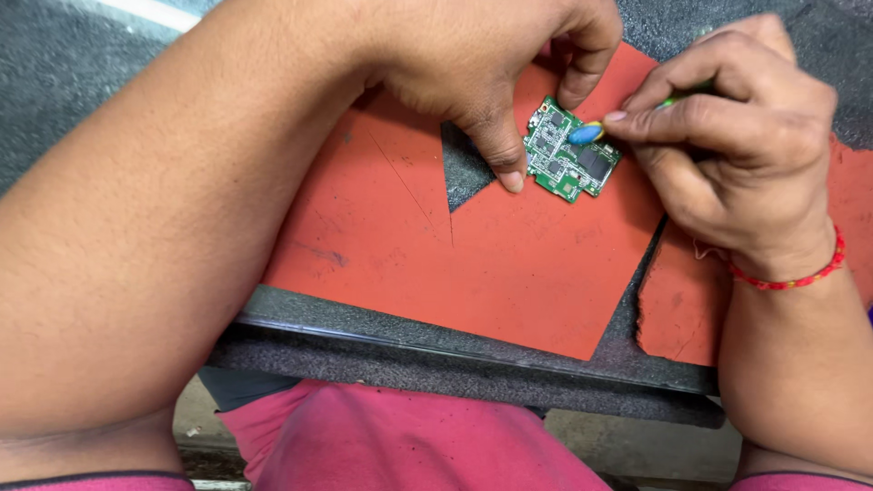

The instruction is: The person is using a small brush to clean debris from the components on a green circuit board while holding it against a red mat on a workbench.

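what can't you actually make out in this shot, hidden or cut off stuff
Head view only:
- Green tool: shaft hidden inside the right hand; only its blue tip shows.
- Circuit board: upper edge covered by left hand fingers; parts too small to identify.
- Second red mat: cut off by the right edge.

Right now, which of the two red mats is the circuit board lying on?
The circuit board lies on the larger red mat, the one with a triangular notch cut into it, not the smaller red mat by the right wrist.

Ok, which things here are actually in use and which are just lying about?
In use:
left hand pinning the green circuit board
right hand holding a blue-tipped tool on the board
red mat underneath

Lying about:
second red mat piece
dark foam bench
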